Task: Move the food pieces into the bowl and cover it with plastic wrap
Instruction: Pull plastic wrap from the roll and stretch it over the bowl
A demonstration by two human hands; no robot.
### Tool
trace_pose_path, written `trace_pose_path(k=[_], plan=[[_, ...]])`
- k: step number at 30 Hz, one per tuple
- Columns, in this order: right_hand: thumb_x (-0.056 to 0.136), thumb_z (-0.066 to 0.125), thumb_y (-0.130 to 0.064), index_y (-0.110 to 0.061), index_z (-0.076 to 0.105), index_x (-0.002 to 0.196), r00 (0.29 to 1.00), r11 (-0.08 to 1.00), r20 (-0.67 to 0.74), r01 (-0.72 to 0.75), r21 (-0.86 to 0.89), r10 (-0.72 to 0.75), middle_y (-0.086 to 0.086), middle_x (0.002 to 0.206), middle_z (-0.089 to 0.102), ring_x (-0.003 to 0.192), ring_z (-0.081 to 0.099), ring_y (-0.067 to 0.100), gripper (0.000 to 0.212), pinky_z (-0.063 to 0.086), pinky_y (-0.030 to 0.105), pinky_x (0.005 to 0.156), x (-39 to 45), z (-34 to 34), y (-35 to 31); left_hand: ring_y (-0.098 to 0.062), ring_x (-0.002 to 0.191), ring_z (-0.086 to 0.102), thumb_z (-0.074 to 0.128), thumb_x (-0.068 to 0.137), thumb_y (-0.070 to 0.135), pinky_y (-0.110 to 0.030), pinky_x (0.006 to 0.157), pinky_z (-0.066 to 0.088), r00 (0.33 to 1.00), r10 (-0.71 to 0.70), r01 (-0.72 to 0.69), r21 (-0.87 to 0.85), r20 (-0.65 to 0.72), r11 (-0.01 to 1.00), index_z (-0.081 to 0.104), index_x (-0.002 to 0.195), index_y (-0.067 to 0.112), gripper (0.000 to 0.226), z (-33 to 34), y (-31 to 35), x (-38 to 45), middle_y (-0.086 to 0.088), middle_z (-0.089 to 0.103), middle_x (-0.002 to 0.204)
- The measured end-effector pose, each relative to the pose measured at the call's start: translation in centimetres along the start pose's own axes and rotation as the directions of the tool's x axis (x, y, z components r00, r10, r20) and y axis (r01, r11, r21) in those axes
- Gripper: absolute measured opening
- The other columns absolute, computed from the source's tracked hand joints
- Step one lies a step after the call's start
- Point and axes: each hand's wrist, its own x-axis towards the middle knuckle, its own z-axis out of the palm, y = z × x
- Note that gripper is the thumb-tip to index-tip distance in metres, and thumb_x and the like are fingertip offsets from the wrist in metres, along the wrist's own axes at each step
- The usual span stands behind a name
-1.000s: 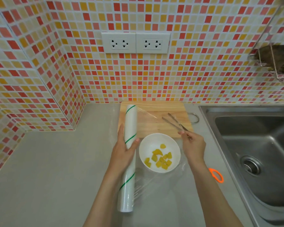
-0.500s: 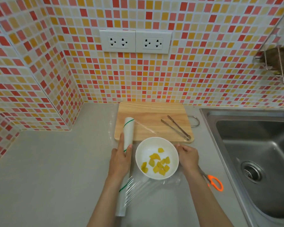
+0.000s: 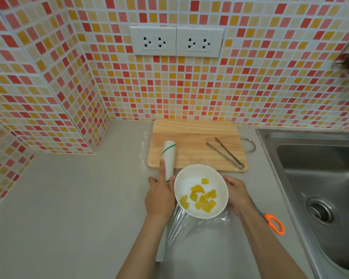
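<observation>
A white bowl [image 3: 189,178] holding several yellow food pieces [image 3: 201,197] sits on the grey counter just in front of the wooden cutting board [image 3: 193,133]. My left hand [image 3: 159,196] grips the roll of plastic wrap [image 3: 169,158], which lies lengthwise left of the bowl with its far end on the board. A pulled-out sheet of clear film [image 3: 199,224] lies under and in front of the bowl. My right hand [image 3: 237,193] rests against the bowl's right side; whether it pinches the film is hidden.
Metal tongs [image 3: 226,154] lie on the board's right part. Orange-handled scissors [image 3: 274,223] lie on the counter right of my right arm. A steel sink [image 3: 320,178] fills the right side. Tiled walls stand behind and to the left.
My right hand let go of the tongs, which now lie on the board, and came down to the bowl's right side. The roll slid nearer with my left hand.
</observation>
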Motion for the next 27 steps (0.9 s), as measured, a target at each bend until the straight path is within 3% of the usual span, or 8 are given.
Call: trace_pose_path(k=[5, 10, 12, 14, 18, 21, 25, 27], plan=[[0.089, 0.061, -0.025, 0.002, 0.058, 0.059, 0.998, 0.999, -0.053, 0.031, -0.044, -0.034, 0.013, 0.061, 0.057, 0.06, 0.051, 0.02, 0.04, 0.039, 0.033, 0.06, -0.1, 0.5, 0.0, -0.015, 0.056, 0.035, 0.024, 0.095, 0.053, -0.033, 0.064, 0.034, 1.0, -0.003, 0.003, 0.004, 0.009, 1.0, -0.003, 0.147, 0.048, 0.059, 0.0, -0.1, 0.0, -0.001, 0.033, 0.094], [0.086, 0.059, -0.008, -0.005, 0.048, 0.049, 0.965, 0.921, -0.132, 0.166, -0.352, -0.225, 0.012, 0.049, 0.046, 0.052, 0.039, 0.01, 0.038, 0.025, 0.023, 0.042, -0.1, 0.6, 0.7, -0.023, 0.065, 0.043, 0.024, 0.095, 0.054, -0.033, 0.065, 0.036, 1.0, -0.001, 0.001, -0.009, 0.028, 1.0, -0.003, 0.147, 0.047, 0.059, -0.2, 0.0, -0.2, -0.002, 0.035, 0.096], [0.081, 0.058, -0.002, 0.001, 0.059, 0.056, 0.937, 0.869, -0.154, 0.219, -0.444, -0.315, 0.017, 0.053, 0.056, 0.055, 0.044, 0.01, 0.024, 0.029, 0.015, 0.043, -0.2, 0.7, 1.0, -0.024, 0.066, 0.044, 0.024, 0.095, 0.053, -0.033, 0.066, 0.037, 1.0, -0.001, 0.002, -0.007, 0.027, 1.0, -0.003, 0.147, 0.047, 0.059, -0.2, 0.0, -0.1, -0.002, 0.035, 0.096], [0.079, 0.056, -0.001, -0.004, 0.068, 0.074, 0.921, 0.867, -0.16, 0.26, -0.425, -0.355, 0.01, 0.068, 0.065, 0.065, 0.056, 0.015, 0.013, 0.043, 0.023, 0.057, -0.6, 0.8, 0.8, -0.024, 0.068, 0.044, 0.024, 0.095, 0.053, -0.033, 0.066, 0.037, 1.0, -0.003, 0.003, -0.007, 0.027, 1.0, -0.002, 0.147, 0.046, 0.059, -0.3, 0.1, -0.2, -0.002, 0.035, 0.097], [0.088, 0.049, -0.002, 0.0, 0.067, 0.099, 0.818, 0.86, -0.347, 0.311, -0.404, -0.458, 0.02, 0.094, 0.066, 0.088, 0.06, 0.033, 0.021, 0.039, 0.028, 0.073, -1.4, -0.2, 0.2, -0.024, 0.068, 0.044, 0.025, 0.096, 0.052, -0.033, 0.067, 0.036, 1.0, -0.003, 0.003, -0.023, 0.025, 1.0, -0.002, 0.147, 0.047, 0.058, -0.4, 0.2, -0.5, -0.002, 0.034, 0.096], [0.096, 0.036, -0.027, -0.014, 0.058, 0.12, 0.719, 0.897, -0.564, 0.432, -0.097, -0.407, 0.01, 0.113, 0.06, 0.104, 0.057, 0.02, 0.035, 0.04, 0.022, 0.085, -4.2, 0.2, -0.4, -0.025, 0.068, 0.045, 0.025, 0.095, 0.053, -0.033, 0.066, 0.036, 1.0, -0.003, 0.003, -0.018, 0.016, 1.0, -0.001, 0.147, 0.047, 0.059, -0.2, 0.1, -0.3, -0.002, 0.035, 0.097], [0.099, 0.024, -0.04, -0.023, 0.042, 0.136, 0.809, 0.869, -0.51, 0.447, 0.211, -0.292, -0.003, 0.129, 0.053, 0.12, 0.049, 0.007, 0.044, 0.038, 0.01, 0.09, -6.7, 4.0, 0.0, -0.026, 0.069, 0.045, 0.025, 0.095, 0.053, -0.033, 0.067, 0.039, 1.0, -0.009, 0.009, 0.002, 0.005, 1.0, 0.0, 0.147, 0.046, 0.058, -0.1, 0.2, -0.4, -0.003, 0.035, 0.098], [0.101, 0.021, -0.035, -0.019, 0.039, 0.138, 0.826, 0.872, -0.518, 0.407, 0.272, -0.224, 0.004, 0.132, 0.052, 0.12, 0.05, 0.014, 0.044, 0.041, 0.019, 0.089, -6.6, 5.4, 0.3, -0.027, 0.07, 0.046, 0.024, 0.095, 0.053, -0.034, 0.067, 0.04, 1.0, -0.007, 0.007, 0.009, 0.001, 1.0, 0.0, 0.147, 0.047, 0.058, -0.1, 0.2, -0.5, -0.003, 0.036, 0.098]])
